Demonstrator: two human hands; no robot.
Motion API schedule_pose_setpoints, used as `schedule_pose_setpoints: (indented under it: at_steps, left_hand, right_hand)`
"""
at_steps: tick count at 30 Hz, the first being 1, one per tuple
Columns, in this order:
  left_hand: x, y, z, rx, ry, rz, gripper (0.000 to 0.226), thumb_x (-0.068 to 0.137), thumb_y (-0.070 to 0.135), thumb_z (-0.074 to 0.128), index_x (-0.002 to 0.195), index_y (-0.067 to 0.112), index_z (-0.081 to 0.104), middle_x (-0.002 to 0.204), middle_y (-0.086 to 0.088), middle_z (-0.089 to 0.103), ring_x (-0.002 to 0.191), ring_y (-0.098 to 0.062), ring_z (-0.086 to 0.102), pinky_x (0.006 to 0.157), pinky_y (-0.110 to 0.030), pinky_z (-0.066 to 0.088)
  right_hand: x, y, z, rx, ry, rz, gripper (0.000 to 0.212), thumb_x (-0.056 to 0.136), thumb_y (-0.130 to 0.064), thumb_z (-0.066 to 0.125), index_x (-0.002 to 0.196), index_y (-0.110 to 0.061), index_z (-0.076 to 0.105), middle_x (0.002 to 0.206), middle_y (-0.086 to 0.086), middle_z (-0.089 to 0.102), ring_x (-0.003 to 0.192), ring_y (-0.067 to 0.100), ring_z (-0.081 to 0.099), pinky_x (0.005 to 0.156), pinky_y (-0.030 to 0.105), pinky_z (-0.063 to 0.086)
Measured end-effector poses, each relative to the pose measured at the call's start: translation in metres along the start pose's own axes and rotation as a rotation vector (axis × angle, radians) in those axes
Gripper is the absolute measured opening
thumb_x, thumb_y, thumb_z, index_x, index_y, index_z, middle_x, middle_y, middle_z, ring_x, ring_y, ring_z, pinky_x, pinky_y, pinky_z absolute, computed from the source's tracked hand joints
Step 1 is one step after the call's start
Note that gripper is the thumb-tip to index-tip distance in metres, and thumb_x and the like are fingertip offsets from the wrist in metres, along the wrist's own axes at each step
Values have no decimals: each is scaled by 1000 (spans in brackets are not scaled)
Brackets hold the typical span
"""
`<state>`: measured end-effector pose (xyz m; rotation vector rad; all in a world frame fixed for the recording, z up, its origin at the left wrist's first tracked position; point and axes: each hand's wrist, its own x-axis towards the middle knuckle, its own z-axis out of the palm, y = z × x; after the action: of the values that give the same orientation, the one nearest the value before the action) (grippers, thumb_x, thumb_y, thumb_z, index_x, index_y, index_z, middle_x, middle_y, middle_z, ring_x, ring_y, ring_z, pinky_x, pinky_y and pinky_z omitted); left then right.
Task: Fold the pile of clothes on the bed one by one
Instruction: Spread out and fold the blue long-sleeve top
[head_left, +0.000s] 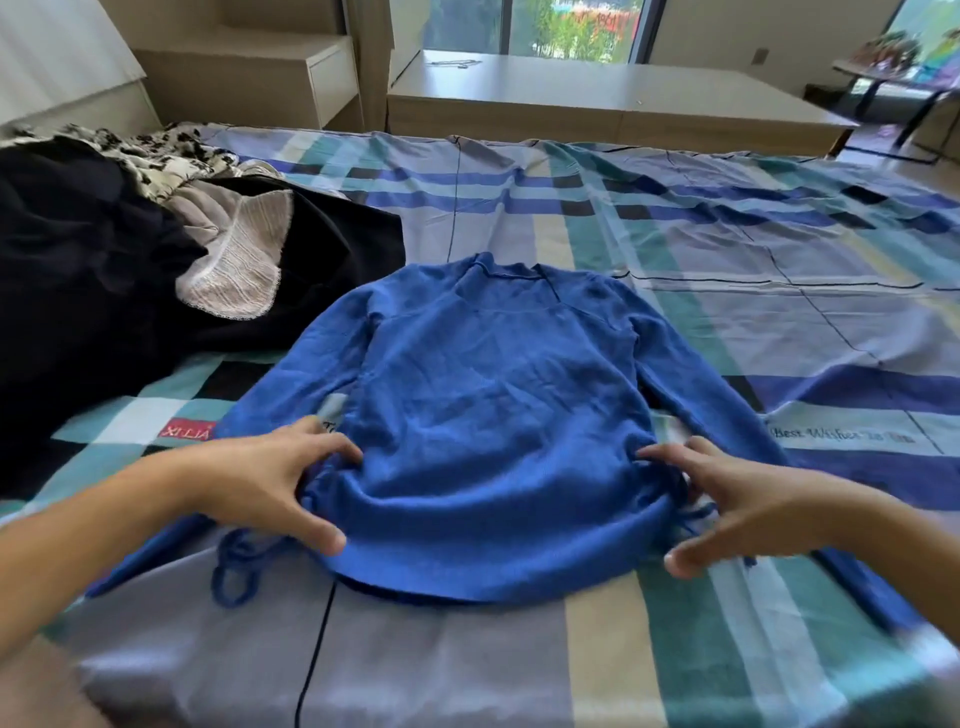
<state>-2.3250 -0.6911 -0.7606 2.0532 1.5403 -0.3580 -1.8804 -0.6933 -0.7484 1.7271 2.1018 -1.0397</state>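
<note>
Blue knitted long-sleeved sweater (493, 415) is lying flat on the plaid bed sheet (727, 260), between both hands. The left hand (270, 483) is pinching its bunched side. The right hand (727, 499), blurred, is curving over the opposite side; whether it is gripping cannot be told. A dark pile of clothes (104, 286) is lying beyond the left hand.

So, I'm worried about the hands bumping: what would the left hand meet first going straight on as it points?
The left hand points right, so first the sweater bunched at its fingertips; past that, probably the right hand, though depth is unclear.
</note>
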Motion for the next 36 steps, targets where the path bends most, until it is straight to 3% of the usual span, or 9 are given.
schedule_pose_setpoints:
  at_steps: [3, 9, 14, 18, 23, 26, 29, 33, 36]
  left_hand:
    - [7, 6, 17, 254, -23, 14, 116, 46, 75, 69, 146, 44, 18, 135, 15, 22, 131, -8, 26, 112, -30, 36]
    - [22, 11, 8, -13, 364, 155, 9, 94, 21, 61, 88, 27, 64, 88, 14, 61, 90, -13, 61, 81, -38, 48]
    - [18, 12, -10, -285, 675, 149, 31, 85, 33, 56, 61, 13, 58, 71, -7, 57, 68, -27, 56, 66, -42, 40]
    - [18, 15, -19, -335, 837, 109, 36, 85, 29, 60, 66, -1, 66, 75, -14, 61, 68, -30, 59, 67, -42, 41]
    - [16, 19, -21, -406, 871, 57, 24, 69, 29, 51, 64, 6, 56, 56, -18, 53, 53, -19, 41, 52, -39, 38]
    - [21, 17, -23, -642, 844, 59, 17, 71, 14, 49, 81, 12, 62, 66, -13, 61, 56, -19, 48, 56, -31, 43]
    - [22, 15, -27, -907, 724, 116, 24, 90, -3, 50, 81, 13, 66, 74, -9, 58, 63, -12, 50, 56, -23, 47]
    - [19, 9, -26, -1189, 516, 111, 40, 101, 27, 49, 78, 22, 81, 80, -6, 75, 67, -17, 69, 58, -29, 58]
    - [21, -3, -24, -1172, 420, 171, 53, 81, 62, 65, 83, 12, 81, 87, -14, 76, 72, -25, 72, 65, -36, 61]
  right_hand:
    - [15, -2, 24, -360, 180, -47, 106, 56, -61, 77, 145, -40, 23, 122, -8, 29, 121, 13, 40, 99, 30, 45]
    - [41, -8, 20, -92, 599, -290, 14, 78, -16, 71, 87, -23, 62, 102, 1, 51, 94, 22, 54, 80, 38, 47]
    - [46, -1, 2, 502, 731, -329, 21, 72, -29, 58, 64, -9, 57, 54, -11, 49, 58, 6, 43, 56, 34, 36]
    - [48, 7, -6, 619, 795, -325, 32, 66, -47, 73, 83, -20, 72, 67, 0, 71, 65, 4, 60, 60, 35, 53]
    - [48, 10, -12, 688, 703, -338, 41, 55, -37, 85, 83, -21, 61, 71, -7, 70, 67, 2, 63, 61, 18, 53]
    - [37, 13, -17, 735, 598, -349, 27, 73, -14, 86, 88, -14, 63, 76, -3, 70, 73, 6, 65, 62, 17, 53]
    - [23, 9, -19, 869, 542, -376, 12, 86, -23, 72, 96, -16, 71, 87, 4, 73, 78, 11, 69, 62, 23, 57]
    - [13, 5, -22, 947, 485, -345, 32, 75, -45, 69, 97, -23, 77, 90, 1, 75, 78, 11, 70, 66, 27, 58]
    - [9, 4, -24, 915, 392, -307, 44, 63, -51, 76, 91, -17, 80, 86, 7, 74, 76, 15, 66, 69, 27, 55]
